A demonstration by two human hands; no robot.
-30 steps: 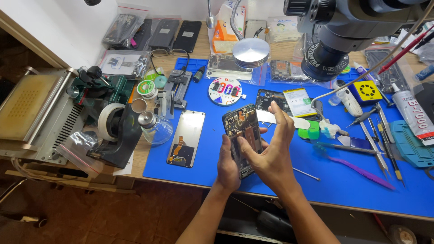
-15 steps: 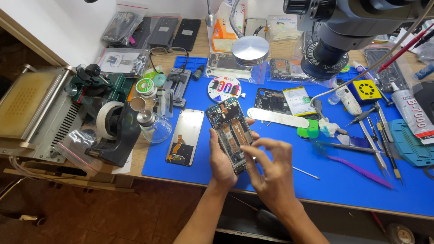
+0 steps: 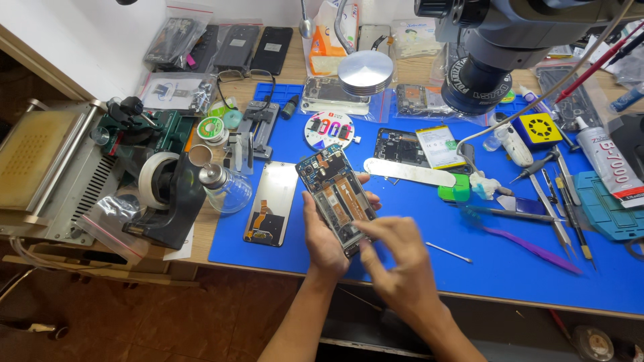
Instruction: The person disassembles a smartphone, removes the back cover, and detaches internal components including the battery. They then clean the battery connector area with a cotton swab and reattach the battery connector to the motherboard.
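Two hands: my left hand [image 3: 327, 236] grips the opened phone [image 3: 337, 197]; right hand [image 3: 396, 263] fingertips press together on it. Yellow-labelled battery [image 3: 439, 145] beyond; detached screen [image 3: 270, 212] left.

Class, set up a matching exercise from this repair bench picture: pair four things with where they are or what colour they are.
Things:
1. opened phone
2. screen panel
3. purple pry tool
4. work mat

Descriptions:
A. blue
B. lying flat, left of the hands
C. held in the left hand
D. lying right of the right hand

Pairs: 1-C, 2-B, 3-D, 4-A
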